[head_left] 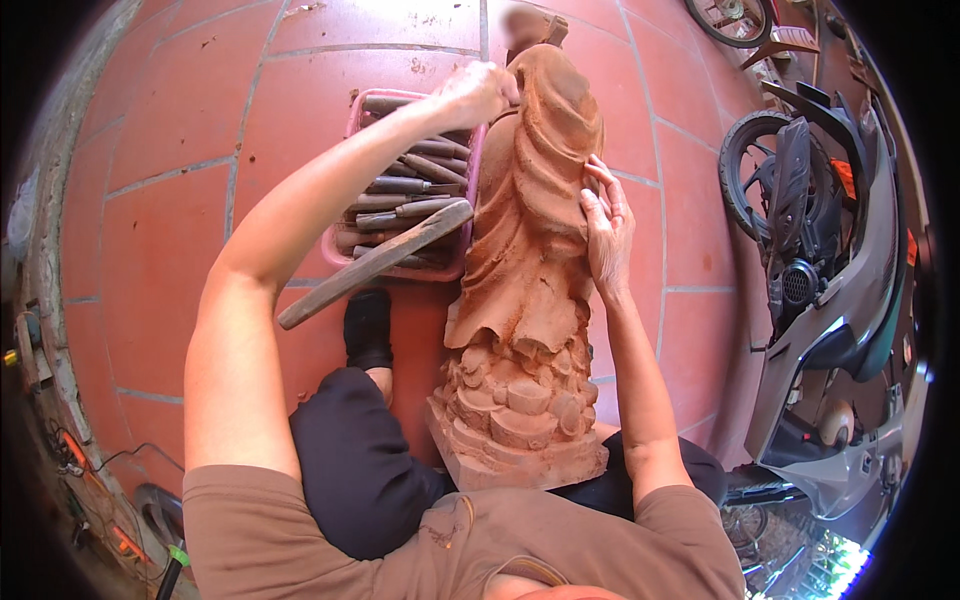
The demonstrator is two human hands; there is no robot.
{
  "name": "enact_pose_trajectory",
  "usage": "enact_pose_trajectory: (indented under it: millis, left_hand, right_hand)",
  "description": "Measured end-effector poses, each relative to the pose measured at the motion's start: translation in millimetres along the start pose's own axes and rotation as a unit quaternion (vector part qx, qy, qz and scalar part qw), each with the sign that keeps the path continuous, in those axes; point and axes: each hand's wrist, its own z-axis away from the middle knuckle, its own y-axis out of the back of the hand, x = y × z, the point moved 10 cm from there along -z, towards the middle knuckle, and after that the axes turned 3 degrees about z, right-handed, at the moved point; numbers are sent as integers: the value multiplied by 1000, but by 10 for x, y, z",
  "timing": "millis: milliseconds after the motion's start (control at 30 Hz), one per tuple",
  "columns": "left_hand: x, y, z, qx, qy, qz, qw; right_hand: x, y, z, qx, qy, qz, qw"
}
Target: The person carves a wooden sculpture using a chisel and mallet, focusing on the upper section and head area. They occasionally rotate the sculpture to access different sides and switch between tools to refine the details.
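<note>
A reddish-brown carved statue [535, 230] with draped folds lies lengthwise before me, its lumpy base [515, 440] between my legs and its blurred head at the far end. My left hand [478, 97] is closed against the upper left side of the figure; whatever its fingers hold is hidden. Against the right side of the robe rests my right hand [608, 228], fingers extended and holding nothing. Beside the statue on the left stands a pink plastic basket [340, 258] full of wood-handled carving tools [430, 168]. A long wooden bat [375, 265] lies slanted across its near rim.
Red floor tiles [165, 240] with grey joints surround the work. A motorbike [830, 290] stands along the right side, and another wheel [733, 15] shows at the far right. Cables and tools [75, 450] lie along the left edge. My foot [368, 330] is just below the basket.
</note>
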Motion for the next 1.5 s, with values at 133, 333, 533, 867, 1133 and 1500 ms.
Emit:
enact_pose_trajectory:
  millis: [133, 333, 533, 867, 1133, 1500]
  left_hand:
    - [-73, 250, -282, 140, -36, -105, 984]
    - [26, -28, -105, 106, -59, -58, 991]
    - [89, 90, -46, 10, -31, -23, 999]
    - [237, -89, 149, 53, -107, -45, 992]
    - [5, 197, -235, 137, -67, -94, 984]
    - [186, 71, 77, 37, -77, -65, 994]
  right_hand:
    - [-38, -22, -18, -5, 2, -5, 1000]
    - [3, 3, -13, 2, -2, 8, 1000]
    - [11, 5, -18, -2, 2, 5, 1000]
    - [72, 38, -17, 3, 3, 17, 1000]
    - [-34, -25, -35, -5, 5, 1, 1000]
    - [49, -13, 16, 10, -14, -33, 999]
